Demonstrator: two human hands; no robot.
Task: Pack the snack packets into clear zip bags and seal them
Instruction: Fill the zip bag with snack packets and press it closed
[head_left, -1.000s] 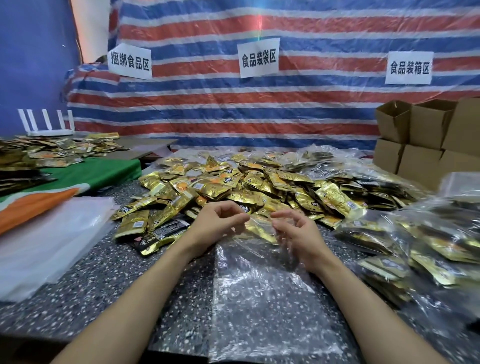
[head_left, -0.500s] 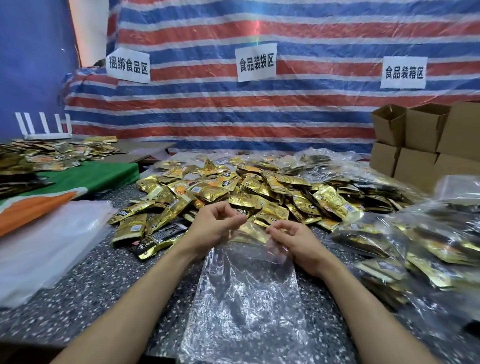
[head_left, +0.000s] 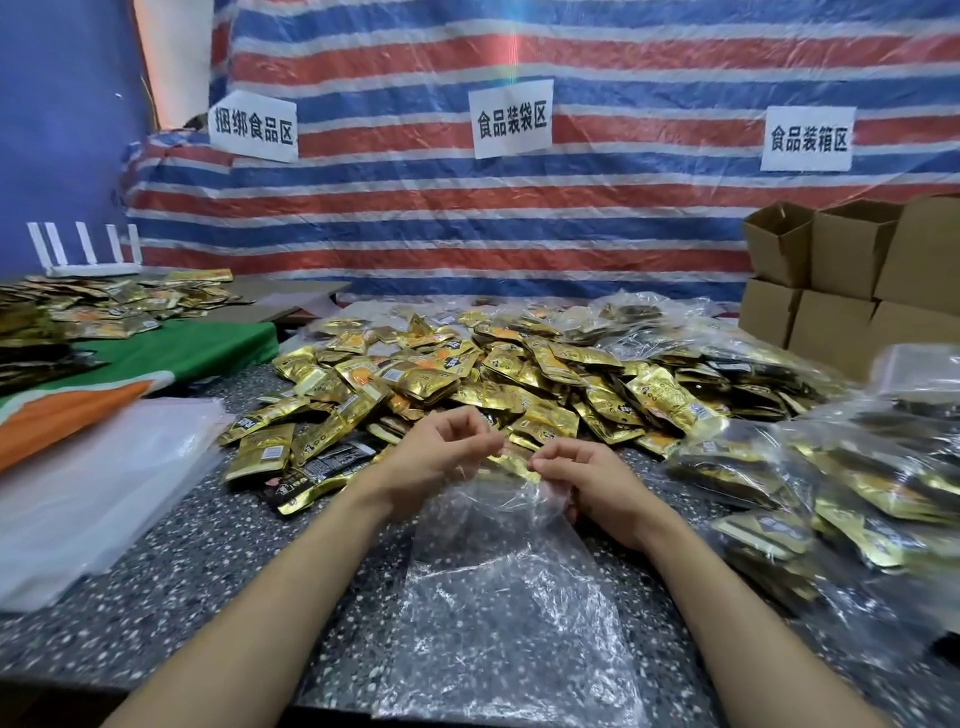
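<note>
So both hands are on one clear zip bag (head_left: 498, 597) that's lying flat on the speckled desk (head_left: 218, 561), right in front of the person. Its mouth points away from them, toward the big pile. The left grip (head_left: 441, 457) has its fingers curled in and is pinching the left corner of the bag's top edge. The right grip (head_left: 597, 483) is also curled, pinching the same edge on the other side. The mouth end is lifted a bit between them and all crinkled, while the rest of the bag sits on the desk between the forearms. There's some gold showing through the plastic right at the mouth, but honestly I can't tell if that's a packet inside or just the pile behind it. The gold snack packets (head_left: 467, 379) are heaped in a loose mound just past the hands, a few of them flipped to their dark backs. Off to the right there's a bunch of filled bags (head_left: 831, 478) stacked on each other, already stuffed with packets. On the left lies a flat stack of empty clear bags (head_left: 104, 478), near a green and orange cloth (head_left: 156, 358) with more packets (head_left: 104, 306) spread on top further back. Cardboard boxes (head_left: 831, 260) are stacked at the far right, and a striped tarp (head_left: 467, 218) hangs behind everything with three paper signs (head_left: 511, 119) on it.
</note>
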